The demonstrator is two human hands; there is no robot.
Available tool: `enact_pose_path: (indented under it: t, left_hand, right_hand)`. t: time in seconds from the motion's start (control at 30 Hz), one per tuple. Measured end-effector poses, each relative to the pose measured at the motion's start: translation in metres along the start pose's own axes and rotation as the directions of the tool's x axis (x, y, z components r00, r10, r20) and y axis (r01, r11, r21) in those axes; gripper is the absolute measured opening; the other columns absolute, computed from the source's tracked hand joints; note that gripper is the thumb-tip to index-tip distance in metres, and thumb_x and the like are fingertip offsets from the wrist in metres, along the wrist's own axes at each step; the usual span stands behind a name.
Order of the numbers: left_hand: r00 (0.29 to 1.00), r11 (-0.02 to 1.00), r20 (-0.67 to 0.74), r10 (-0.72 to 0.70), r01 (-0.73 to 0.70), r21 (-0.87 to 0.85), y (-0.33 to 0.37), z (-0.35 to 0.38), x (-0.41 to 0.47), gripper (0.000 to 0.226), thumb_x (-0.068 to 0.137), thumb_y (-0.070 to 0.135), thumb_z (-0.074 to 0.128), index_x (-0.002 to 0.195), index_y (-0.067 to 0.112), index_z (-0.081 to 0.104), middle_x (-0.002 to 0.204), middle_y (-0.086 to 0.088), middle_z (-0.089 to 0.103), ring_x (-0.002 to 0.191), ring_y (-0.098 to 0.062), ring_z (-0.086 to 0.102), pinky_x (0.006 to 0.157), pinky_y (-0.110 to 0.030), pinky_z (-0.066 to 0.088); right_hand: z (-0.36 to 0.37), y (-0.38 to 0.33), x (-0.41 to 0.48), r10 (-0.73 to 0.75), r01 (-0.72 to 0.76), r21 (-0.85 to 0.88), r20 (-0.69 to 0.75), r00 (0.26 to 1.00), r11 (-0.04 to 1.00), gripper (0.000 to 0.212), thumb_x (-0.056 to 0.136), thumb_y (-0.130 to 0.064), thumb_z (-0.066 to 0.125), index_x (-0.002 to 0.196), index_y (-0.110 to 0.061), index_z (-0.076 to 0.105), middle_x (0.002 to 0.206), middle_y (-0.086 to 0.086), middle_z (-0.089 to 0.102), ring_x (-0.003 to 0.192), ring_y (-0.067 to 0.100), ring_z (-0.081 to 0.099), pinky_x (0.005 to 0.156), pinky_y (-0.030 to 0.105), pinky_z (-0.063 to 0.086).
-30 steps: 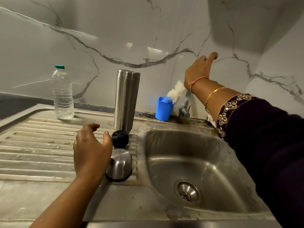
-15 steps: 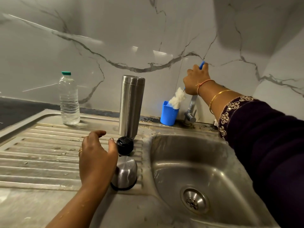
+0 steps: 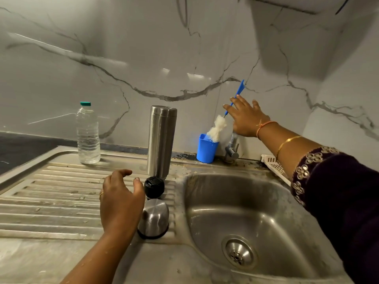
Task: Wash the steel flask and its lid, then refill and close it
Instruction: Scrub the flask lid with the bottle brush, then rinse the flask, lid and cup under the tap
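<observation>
**Reaching for the bottle brush, flask parts parked on the drainer**

The steel flask (image 3: 162, 140) stands upright at the far edge of the ribbed draining board (image 3: 51, 201), just left of the sink basin (image 3: 256, 201). That spot suits washing: any drips run down the grooves, and the basin is a short move away. Its two closures sit in a line nearer the camera. The black stopper (image 3: 154, 187) lies right at the flask's foot, and the steel cup lid (image 3: 153, 218) rests dome-up just in front of it, rim down. Keeping them together beside the basin means nothing rolls off or gets lost.

The left hand (image 3: 121, 201) hovers over the drainer just left of the cup lid, fingers loosely curved and holding nothing; its thumb side is near the lid, apparently ready to pick it up or steady it.

The right hand (image 3: 246, 117) stretches to the far wall, fingers straight and spread across the blue handle of the bottle brush (image 3: 217, 128). No closed grasp shows, and the thumb is hidden. The brush leans, white head down, in a blue cup (image 3: 207, 149) beside the tap (image 3: 231, 151).

A clear water bottle (image 3: 88, 134) with a green cap waits far left on the drainer, probably the refill supply. Washing looks not yet begun.
</observation>
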State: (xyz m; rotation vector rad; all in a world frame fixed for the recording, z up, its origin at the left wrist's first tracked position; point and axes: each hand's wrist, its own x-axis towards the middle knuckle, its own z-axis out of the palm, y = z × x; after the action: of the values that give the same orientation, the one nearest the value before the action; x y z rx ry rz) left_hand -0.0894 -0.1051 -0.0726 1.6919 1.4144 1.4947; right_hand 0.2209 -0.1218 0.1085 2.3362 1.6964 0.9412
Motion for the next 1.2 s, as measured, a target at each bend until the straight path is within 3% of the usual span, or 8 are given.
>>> enact_pose_path:
  t: [0.17, 0.4, 0.63, 0.73, 0.83, 0.93, 1.0, 1.2]
  left_hand:
    - [1.0, 1.0, -0.003, -0.02, 0.02, -0.006, 0.002, -0.002, 0.002, 0.03, 0.091, 0.021, 0.055, 0.12, 0.016, 0.054, 0.125, -0.009, 0.052, 0.11, -0.027, 0.052, 0.081, -0.034, 0.038]
    - [0.997, 0.997, -0.029, -0.071, 0.071, -0.005, -0.007, -0.007, 0.008, 0.029, 0.091, 0.022, 0.054, 0.119, 0.014, 0.055, 0.124, -0.01, 0.053, 0.108, -0.028, 0.053, 0.09, -0.043, 0.045]
    - [0.981, 0.981, -0.017, -0.193, 0.192, -0.04, -0.019, -0.018, 0.018, 0.031, 0.092, 0.02, 0.053, 0.121, 0.009, 0.056, 0.12, -0.011, 0.059, 0.104, -0.025, 0.054, 0.083, -0.035, 0.041]
    - [0.974, 0.971, 0.065, -0.218, 0.224, -0.088, -0.02, -0.019, 0.023, 0.032, 0.092, 0.022, 0.057, 0.12, 0.008, 0.057, 0.116, -0.009, 0.061, 0.096, -0.019, 0.052, 0.08, -0.033, 0.044]
    - [0.949, 0.949, 0.179, -0.26, 0.285, -0.132, -0.022, -0.019, 0.029, 0.031, 0.091, 0.026, 0.06, 0.118, 0.011, 0.059, 0.116, -0.01, 0.061, 0.098, -0.022, 0.054, 0.064, -0.03, 0.044]
    - [0.901, 0.916, 0.314, -0.298, 0.363, -0.17, -0.022, -0.024, 0.037, 0.029, 0.088, 0.029, 0.065, 0.113, 0.015, 0.059, 0.116, -0.009, 0.06, 0.107, -0.026, 0.054, 0.079, -0.037, 0.047]
    - [0.893, 0.923, 0.372, -0.254, 0.338, -0.183, -0.017, -0.028, 0.043, 0.032, 0.086, 0.029, 0.067, 0.113, 0.014, 0.057, 0.116, -0.009, 0.06, 0.111, -0.026, 0.054, 0.088, -0.04, 0.044]
    - [0.891, 0.943, 0.436, -0.127, 0.245, -0.225, 0.007, -0.023, 0.076, 0.055, 0.08, 0.035, 0.072, 0.124, 0.011, 0.049, 0.125, -0.01, 0.057, 0.115, -0.023, 0.052, 0.093, -0.037, 0.042]
  right_hand:
    - [0.011, -0.032, -0.055, -0.03, 0.028, 0.233, 0.002, 1.0, 0.972, 0.061, 0.091, -0.02, 0.048, 0.148, -0.02, 0.025, 0.154, 0.011, 0.017, 0.143, 0.029, 0.016, 0.113, 0.049, 0.022]
    - [0.029, -0.067, -0.138, 0.085, -0.192, 0.532, 0.218, 0.972, 0.825, 0.049, 0.094, -0.033, 0.051, 0.141, -0.024, 0.041, 0.151, 0.007, 0.026, 0.137, 0.027, 0.03, 0.11, 0.042, 0.031]
    - [0.052, -0.063, -0.184, 0.227, -0.388, 0.633, 0.323, 0.919, 0.67, 0.037, 0.094, -0.034, 0.051, 0.129, -0.023, 0.052, 0.139, 0.006, 0.041, 0.124, 0.025, 0.044, 0.102, 0.045, 0.04]
    - [0.055, -0.067, -0.192, 0.21, -0.387, 0.622, 0.34, 0.916, 0.68, 0.036, 0.093, -0.034, 0.051, 0.127, -0.024, 0.054, 0.137, 0.004, 0.042, 0.121, 0.024, 0.046, 0.1, 0.045, 0.041]
    - [0.055, -0.073, -0.196, 0.162, -0.356, 0.601, 0.353, 0.922, 0.715, 0.036, 0.094, -0.036, 0.048, 0.129, -0.025, 0.052, 0.137, 0.002, 0.041, 0.122, 0.023, 0.045, 0.1, 0.045, 0.04]
    - [0.053, -0.074, -0.196, 0.156, -0.332, 0.583, 0.332, 0.93, 0.742, 0.037, 0.096, -0.036, 0.046, 0.13, -0.025, 0.05, 0.137, 0.002, 0.042, 0.124, 0.023, 0.042, 0.101, 0.045, 0.038]
    - [0.052, -0.075, -0.196, 0.157, -0.318, 0.574, 0.313, 0.937, 0.754, 0.036, 0.096, -0.036, 0.045, 0.129, -0.025, 0.05, 0.135, 0.003, 0.043, 0.124, 0.023, 0.042, 0.1, 0.046, 0.038]
    - [0.049, -0.076, -0.193, 0.181, -0.311, 0.522, 0.286, 0.941, 0.795, 0.035, 0.096, -0.037, 0.043, 0.128, -0.025, 0.05, 0.134, 0.002, 0.044, 0.124, 0.022, 0.041, 0.101, 0.046, 0.037]
